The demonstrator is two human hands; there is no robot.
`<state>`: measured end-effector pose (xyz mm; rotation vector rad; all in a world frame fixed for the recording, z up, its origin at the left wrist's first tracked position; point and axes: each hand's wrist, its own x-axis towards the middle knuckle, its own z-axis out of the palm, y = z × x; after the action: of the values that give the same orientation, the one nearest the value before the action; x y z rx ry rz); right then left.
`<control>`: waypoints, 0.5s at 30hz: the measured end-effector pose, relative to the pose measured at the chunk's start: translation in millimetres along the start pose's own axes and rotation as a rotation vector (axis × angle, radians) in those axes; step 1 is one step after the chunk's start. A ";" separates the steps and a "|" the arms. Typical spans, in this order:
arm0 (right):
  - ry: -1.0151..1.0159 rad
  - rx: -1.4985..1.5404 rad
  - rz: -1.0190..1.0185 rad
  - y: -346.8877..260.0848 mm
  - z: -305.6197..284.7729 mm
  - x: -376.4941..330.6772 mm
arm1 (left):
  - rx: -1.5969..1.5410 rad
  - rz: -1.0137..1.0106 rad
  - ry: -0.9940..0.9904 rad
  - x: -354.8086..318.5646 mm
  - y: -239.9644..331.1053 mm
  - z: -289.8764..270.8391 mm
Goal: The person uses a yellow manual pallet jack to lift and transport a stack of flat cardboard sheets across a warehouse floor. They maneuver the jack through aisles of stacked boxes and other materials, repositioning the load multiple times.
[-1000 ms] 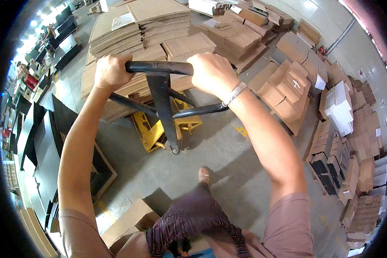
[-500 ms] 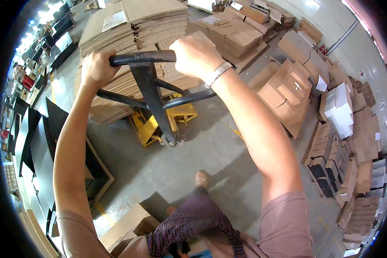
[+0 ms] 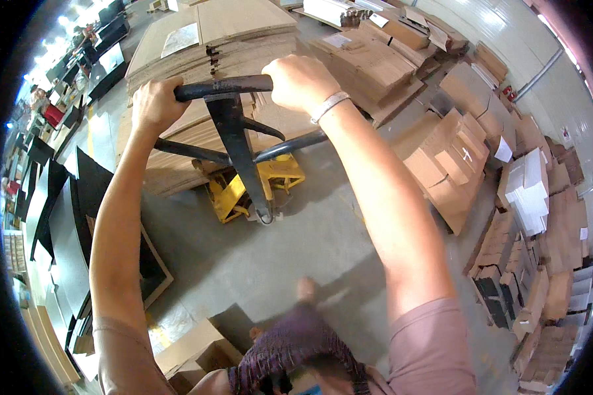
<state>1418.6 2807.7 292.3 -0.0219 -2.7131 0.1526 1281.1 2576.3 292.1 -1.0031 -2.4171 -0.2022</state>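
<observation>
My left hand [image 3: 157, 105] wraps round the left end of the black handle bar [image 3: 227, 87] of a pallet jack. Farther right along the same bar, my right hand [image 3: 301, 83] is closed too, a bracelet at its wrist. Both arms are stretched forward. The black handle post [image 3: 238, 145] slopes down to the yellow base [image 3: 280, 174] of the jack, above the grey floor. Just beyond the handle rises a tall stack of flat brown cardboard sheets [image 3: 244, 26], with a pale paper sheet [image 3: 181, 38] on top. The jack's forks are hidden.
Dark panels [image 3: 69, 227] stand along the left. An opened cardboard box [image 3: 197, 352] sits close at my lower left. Flattened cartons [image 3: 451, 164], a white stack [image 3: 527, 187] and bundled boards [image 3: 497, 263] line the right, near a pale wall [image 3: 534, 39]. A person [image 3: 43, 105] is at the far left.
Both hands have kept their grip on the handle. My view has turned slightly, and the cartons on the right sit a little farther right and lower. My forward foot appears lower and blurred.
</observation>
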 end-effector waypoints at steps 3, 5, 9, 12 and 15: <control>-0.015 0.026 0.005 10.2 0.7 10.3 | 0.015 -0.012 0.020 10.6 -1.7 9.0; -0.024 0.018 0.001 17.5 -2.1 15.2 | 0.034 -0.023 0.010 19.4 2.5 12.4; 0.006 0.050 -0.034 26.5 -2.4 21.4 | 0.020 -0.041 0.043 23.4 6.1 14.4; -0.018 0.036 -0.068 25.4 -0.4 18.0 | 0.028 -0.062 0.025 14.1 8.8 8.2; 0.022 0.081 -0.072 27.6 3.4 13.9 | 0.011 -0.064 0.013 9.2 7.7 8.9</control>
<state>1404.3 2835.3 291.8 0.0968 -2.6794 0.2396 1277.4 2590.3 288.7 -0.9173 -2.4381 -0.2172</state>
